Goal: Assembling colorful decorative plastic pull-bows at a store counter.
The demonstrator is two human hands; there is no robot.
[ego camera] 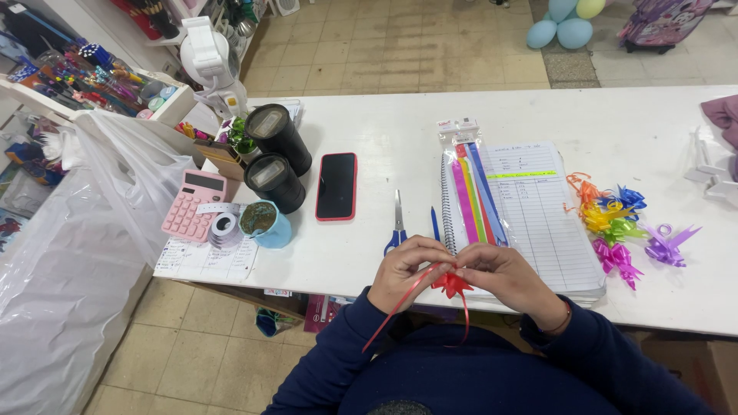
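Closest to you, below your dark blue sleeves, your two hands meet at the near edge of the white table [653,131]. Your left hand [406,270] and your right hand [503,275] both have their fingertips pressed together on a small red ribbon bow [452,285], pinching it between them just over the table edge. Two thin red ribbon tails [392,315] trail down from the bow toward your lap, one slanting left and one hanging nearly straight. Just beyond your hands lies a spiral notebook [542,223] with ruled pages, and on its left side rests a clear packet of coloured ribbon strips [473,192]. Left of the notebook, blue-handled scissors [397,227] lie with the blades pointing away from you, with a blue pen [435,224] just beside them. Further left is a black phone in a red case [337,186], face up. Beyond it stand two black cylindrical holders [277,157], touching each other, and near them a blue cup [265,223], a roll of tape [224,228] and a pink calculator [194,202] resting on a printed sheet. To the right of the notebook sits a cluster of finished bows [615,223] in orange, blue, yellow, green and magenta, with a purple bow [667,244] a little apart from them. A large clear plastic bag [69,253] hangs off the table's left end.
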